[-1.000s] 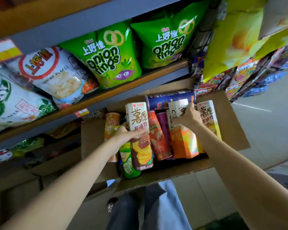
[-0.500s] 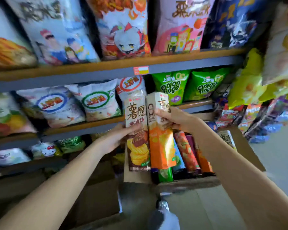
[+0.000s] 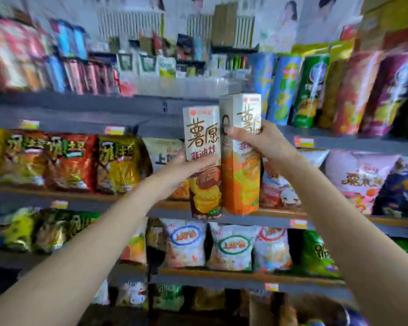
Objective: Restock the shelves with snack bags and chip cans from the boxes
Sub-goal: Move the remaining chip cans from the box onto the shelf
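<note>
I hold two tall chip cartons upright, side by side, in front of the shelves. My left hand [image 3: 181, 171] grips the brown-bottomed chip carton [image 3: 204, 147] around its middle. My right hand [image 3: 263, 142] grips the orange-bottomed chip carton [image 3: 240, 182] near its top, a little higher than the other. Both cartons are raised to the level of the top grey shelf [image 3: 104, 109], whose middle stretch is bare. Upright chip cans [image 3: 309, 90] stand on that shelf to the right of the cartons. The boxes are out of view.
Snack bags [image 3: 113, 163] fill the shelf below, left and right of my hands. More white and green bags [image 3: 231, 248] line the shelf under that. Small goods [image 3: 64, 67], blurred, crowd the top left. A back wall rack [image 3: 198, 48] holds little packets.
Both hands lifted the two cartons out of the cardboard box and up past the lower shelves to the top shelf level. My view swung upward, so the box dropped out of sight.
</note>
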`<state>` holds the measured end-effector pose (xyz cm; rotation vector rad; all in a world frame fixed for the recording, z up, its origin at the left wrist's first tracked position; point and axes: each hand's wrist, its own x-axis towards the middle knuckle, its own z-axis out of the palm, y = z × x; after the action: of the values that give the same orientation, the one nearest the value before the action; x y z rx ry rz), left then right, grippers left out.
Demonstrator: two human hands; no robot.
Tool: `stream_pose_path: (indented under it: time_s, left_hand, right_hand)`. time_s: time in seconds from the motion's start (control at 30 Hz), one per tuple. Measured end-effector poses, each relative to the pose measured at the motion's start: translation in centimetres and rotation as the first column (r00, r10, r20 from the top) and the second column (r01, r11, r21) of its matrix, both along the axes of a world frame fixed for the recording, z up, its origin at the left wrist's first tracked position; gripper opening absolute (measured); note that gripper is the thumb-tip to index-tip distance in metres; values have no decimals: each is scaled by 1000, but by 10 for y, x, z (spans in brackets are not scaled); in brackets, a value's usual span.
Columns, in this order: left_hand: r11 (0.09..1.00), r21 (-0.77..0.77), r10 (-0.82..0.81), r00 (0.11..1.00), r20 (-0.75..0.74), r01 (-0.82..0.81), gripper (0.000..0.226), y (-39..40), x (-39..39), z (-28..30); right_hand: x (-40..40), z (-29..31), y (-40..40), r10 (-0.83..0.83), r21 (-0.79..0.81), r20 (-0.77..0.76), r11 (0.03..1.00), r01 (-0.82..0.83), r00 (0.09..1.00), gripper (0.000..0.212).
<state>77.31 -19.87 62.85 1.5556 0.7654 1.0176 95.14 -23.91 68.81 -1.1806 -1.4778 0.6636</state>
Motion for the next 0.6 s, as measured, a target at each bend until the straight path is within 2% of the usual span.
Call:
stream_pose_path:
  time_s: [0.07, 0.17, 0.23, 0.3, 0.37, 0.47, 0.6]
  left_hand:
    - [994, 93, 56, 998, 15, -57, 32, 13, -22, 35]
    - [941, 244, 214, 971, 108, -234, 72, 38, -57, 74]
    - [890, 290, 315, 934, 168, -352, 68, 52, -81, 93]
    - [844, 303, 392, 895, 213, -442, 56, 65, -107, 107]
    - [809, 289, 439, 853, 283, -512, 52, 78, -138, 118]
    - [772, 250, 475, 791, 386, -585, 51, 107, -195, 125]
    - [712, 280, 514, 750, 417, -644, 51, 146, -298, 133]
  right_hand:
    - [-22, 32, 16, 4, 102, 40, 995, -8, 999, 15]
    - [-64, 68, 46, 7, 264, 90, 964, -31, 996, 17]
    - [-94, 82, 69, -58, 369, 75, 929, 26, 995, 26]
    - [-125, 91, 92, -148, 436, 34, 892, 119, 988, 51]
    - [-159, 99, 111, -164, 451, -26, 879, 158, 986, 69]
    - [-210, 107, 145, -136, 444, -67, 883, 152, 988, 71]
    - [-292, 109, 195, -83, 434, -94, 894, 116, 992, 74]
